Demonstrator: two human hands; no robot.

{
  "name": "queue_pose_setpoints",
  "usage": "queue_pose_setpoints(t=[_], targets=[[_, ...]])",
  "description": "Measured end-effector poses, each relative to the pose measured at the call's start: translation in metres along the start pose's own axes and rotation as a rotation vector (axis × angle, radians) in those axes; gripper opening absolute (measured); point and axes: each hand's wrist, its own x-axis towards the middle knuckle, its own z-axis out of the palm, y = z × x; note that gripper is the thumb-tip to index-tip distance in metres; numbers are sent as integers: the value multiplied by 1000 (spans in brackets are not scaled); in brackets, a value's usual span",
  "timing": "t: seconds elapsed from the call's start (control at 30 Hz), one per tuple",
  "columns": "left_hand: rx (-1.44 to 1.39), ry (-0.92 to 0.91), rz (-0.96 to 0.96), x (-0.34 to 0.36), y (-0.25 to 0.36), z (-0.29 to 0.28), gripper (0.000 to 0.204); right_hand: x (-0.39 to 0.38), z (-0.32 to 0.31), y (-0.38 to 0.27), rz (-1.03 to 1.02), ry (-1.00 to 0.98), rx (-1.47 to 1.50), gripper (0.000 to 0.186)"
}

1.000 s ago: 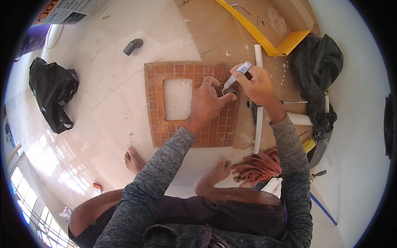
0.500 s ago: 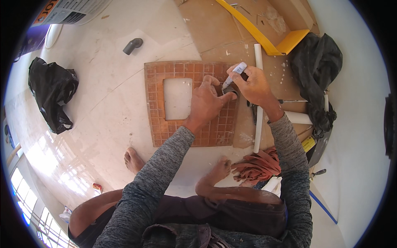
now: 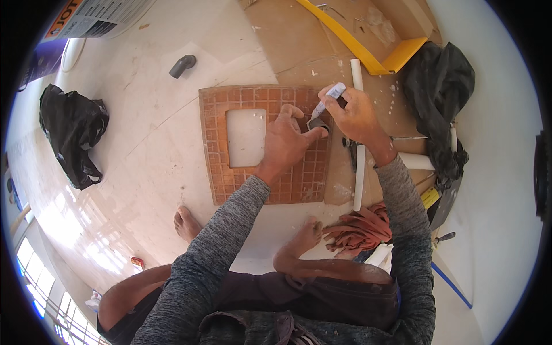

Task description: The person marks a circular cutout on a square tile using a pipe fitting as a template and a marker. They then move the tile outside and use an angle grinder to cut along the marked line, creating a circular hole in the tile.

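On the tile (image 3: 298, 175), left hand (image 3: 286, 142): my thumb and fingers pin a grey pipe piece (image 3: 316, 123).
Right hand (image 3: 357, 118): clamped round a white marker (image 3: 329, 100).
Pipe piece: could roll if my thumb eases.

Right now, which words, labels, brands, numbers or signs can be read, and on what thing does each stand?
White container, upper left: large letters on its orange label, smaller print beside; I copy no wording.
White pen-shaped tube in the right hand: print too small to read.
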Motion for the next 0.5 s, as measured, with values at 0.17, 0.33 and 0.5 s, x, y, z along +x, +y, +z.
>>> queue_pose_setpoints(t=[0.17, 0.33, 0.5], targets=[[-5, -2, -7, 1, -2, 2, 59, -3, -2, 1, 1, 35, 20, 23], [45, 17, 38, 1, -6, 4, 60, -12, -5, 2, 26, 115, 91, 22], [55, 13, 42, 3, -7, 3, 57, -25, -14, -1, 44, 230, 97, 20]])
